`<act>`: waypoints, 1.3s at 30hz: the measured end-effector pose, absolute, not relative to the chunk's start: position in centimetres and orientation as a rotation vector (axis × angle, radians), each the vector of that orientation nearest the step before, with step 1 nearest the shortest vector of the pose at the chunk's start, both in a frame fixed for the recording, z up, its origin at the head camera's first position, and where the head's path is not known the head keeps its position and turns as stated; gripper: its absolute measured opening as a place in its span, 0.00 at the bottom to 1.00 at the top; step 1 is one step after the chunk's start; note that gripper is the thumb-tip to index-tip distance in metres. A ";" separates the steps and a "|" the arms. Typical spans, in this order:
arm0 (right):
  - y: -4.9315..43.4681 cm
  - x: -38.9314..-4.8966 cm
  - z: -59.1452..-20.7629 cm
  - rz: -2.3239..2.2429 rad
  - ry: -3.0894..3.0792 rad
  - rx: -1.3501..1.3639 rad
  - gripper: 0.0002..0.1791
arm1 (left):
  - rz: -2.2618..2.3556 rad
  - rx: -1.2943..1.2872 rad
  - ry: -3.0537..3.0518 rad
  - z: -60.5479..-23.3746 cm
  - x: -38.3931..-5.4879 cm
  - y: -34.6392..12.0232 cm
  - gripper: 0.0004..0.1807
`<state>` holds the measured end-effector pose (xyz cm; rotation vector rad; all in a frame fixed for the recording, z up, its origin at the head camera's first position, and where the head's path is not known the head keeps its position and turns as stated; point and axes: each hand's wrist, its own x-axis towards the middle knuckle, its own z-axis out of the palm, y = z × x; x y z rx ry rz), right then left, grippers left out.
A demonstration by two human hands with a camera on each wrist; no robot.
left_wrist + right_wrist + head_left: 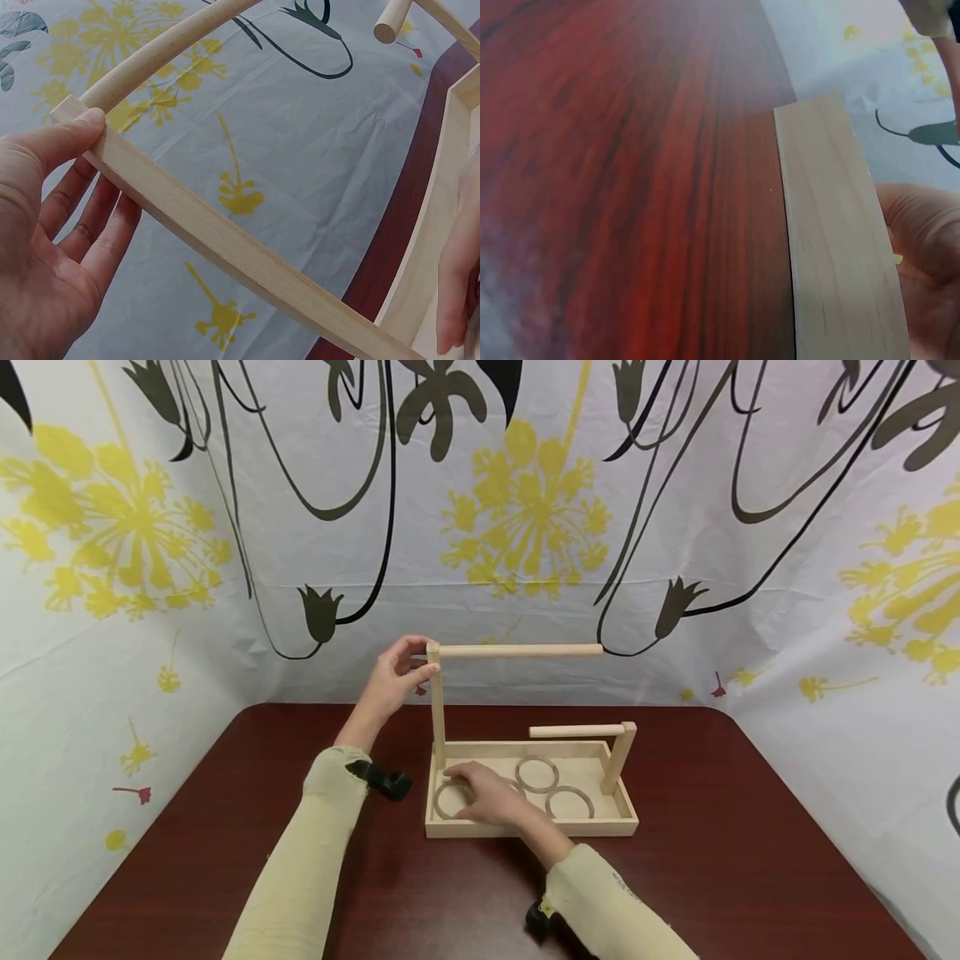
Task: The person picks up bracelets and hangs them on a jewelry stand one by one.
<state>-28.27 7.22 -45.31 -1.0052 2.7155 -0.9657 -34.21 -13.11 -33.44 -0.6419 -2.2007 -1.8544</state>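
Observation:
My left hand (393,677) pinches the top of the tall wooden post (438,714); in the left wrist view its thumb lies across the post's top joint. From that joint a long round wooden bar (521,651) runs right. My right hand (487,795) is low inside the wooden tray (540,830), its finger and thumb spread around a flat ring (442,810) at the left end. Whether they touch the ring is unclear. Two more rings lie toward the right, the upper ring (556,774) and the lower ring (589,806); another is partly hidden behind the hand.
A shorter post (619,760) at the tray's right end carries a short bar (576,731) pointing left. The tray stands on a dark red wooden table (697,860). Behind it hangs a patterned white cloth (480,552).

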 end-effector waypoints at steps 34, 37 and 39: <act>7.6 -28.9 -43.5 -1.412 2.509 -0.959 0.36 | -1.851 -0.652 -2.196 -33.5 -34.4 -13.3 0.20; 7.6 -28.7 -43.0 -1.475 2.489 -0.971 0.35 | -1.856 -0.649 -2.197 -33.5 -34.4 -13.3 0.20; 7.5 -28.5 -42.6 -1.509 2.481 -0.981 0.34 | -1.857 -0.648 -2.199 -33.5 -34.4 -13.3 0.20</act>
